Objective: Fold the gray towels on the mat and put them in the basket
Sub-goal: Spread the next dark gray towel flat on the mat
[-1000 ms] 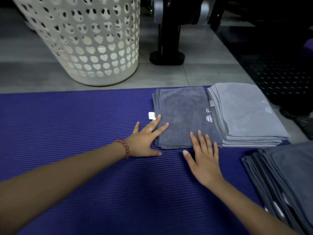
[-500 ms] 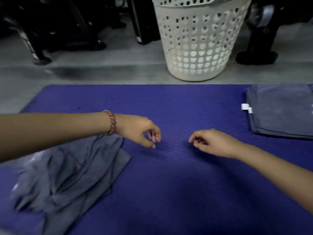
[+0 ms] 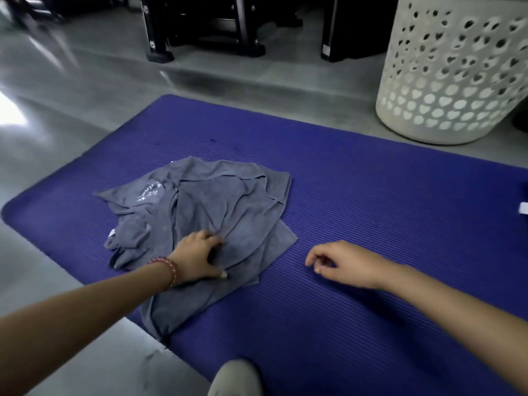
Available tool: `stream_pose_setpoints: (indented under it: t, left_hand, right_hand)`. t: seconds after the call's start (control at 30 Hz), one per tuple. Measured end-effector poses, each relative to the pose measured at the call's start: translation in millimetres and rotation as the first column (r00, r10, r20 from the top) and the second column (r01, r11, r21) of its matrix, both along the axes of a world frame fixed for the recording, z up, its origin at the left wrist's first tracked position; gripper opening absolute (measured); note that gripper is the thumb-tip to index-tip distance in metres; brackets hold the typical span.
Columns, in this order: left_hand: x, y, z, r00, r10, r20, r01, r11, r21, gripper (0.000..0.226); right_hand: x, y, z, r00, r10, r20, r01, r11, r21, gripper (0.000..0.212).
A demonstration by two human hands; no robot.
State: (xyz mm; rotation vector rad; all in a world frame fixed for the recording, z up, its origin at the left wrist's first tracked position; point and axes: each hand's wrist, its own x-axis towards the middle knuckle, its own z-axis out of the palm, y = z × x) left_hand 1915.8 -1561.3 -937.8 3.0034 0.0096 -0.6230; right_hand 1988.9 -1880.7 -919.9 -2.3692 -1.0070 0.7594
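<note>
One crumpled heap of gray towels (image 3: 217,201) (can't count the layers) sits on one purple mat (image 3: 371,224), with the left hand (image 3: 197,255) bunching the cloth in curled fingers. The right hand (image 3: 340,262) is loose over the mat, holding nothing. One white basket (image 3: 445,81) is on the gray floor (image 3: 71,110), with dark equipment (image 3: 205,24) behind.

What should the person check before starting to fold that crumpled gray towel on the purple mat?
1. Left hand grips the crumpled towel: ok.
2. Right hand free, holding nothing: ok.
3. Towel lying flat: not ok, bunched up.
4. Bare mat beside the towel for spreading it: ok.
5. Basket upright beside the mat: ok.
6. Room left inside the basket: cannot tell.
</note>
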Motion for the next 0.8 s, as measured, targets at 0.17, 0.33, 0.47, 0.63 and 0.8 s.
stream_pose_setpoints:
  t: [0.17, 0.33, 0.47, 0.63, 0.8]
  left_hand:
    - [10, -6, -4, 0.990, 0.039, 0.137, -0.025, 0.994, -0.109, 0.026]
    - [46, -83, 46, 0.928, 0.176, 0.329, 0.030, 0.844, -0.536, 0.010]
    - [54, -169, 91, 0.939, 0.082, 0.335, 0.256, 0.485, -0.836, 0.007]
    - [48, -252, 143, 0.928, -0.017, 0.371, 0.366, 0.210, -0.907, 0.017]
    - [45, -266, 107, 0.869, -0.406, 0.282, 0.472, 0.514, -0.716, 0.042]
  right_hand:
    - [-7, 3, -10, 0.997, -0.061, -0.038, 0.064, 0.995, 0.082, 0.021]
    - [-13, -10, 11, 0.970, -0.224, -0.094, 0.241, 0.936, 0.256, 0.046]
    - [-18, -24, 55, 0.936, -0.295, -0.191, 0.351, 0.819, 0.454, 0.085]
    - [-29, -84, 108, 0.912, -0.288, -0.293, 0.384, 0.851, 0.358, 0.034]
    - [-40, -184, 105, 0.734, -0.531, -0.423, 0.554, 0.829, -0.078, 0.071]
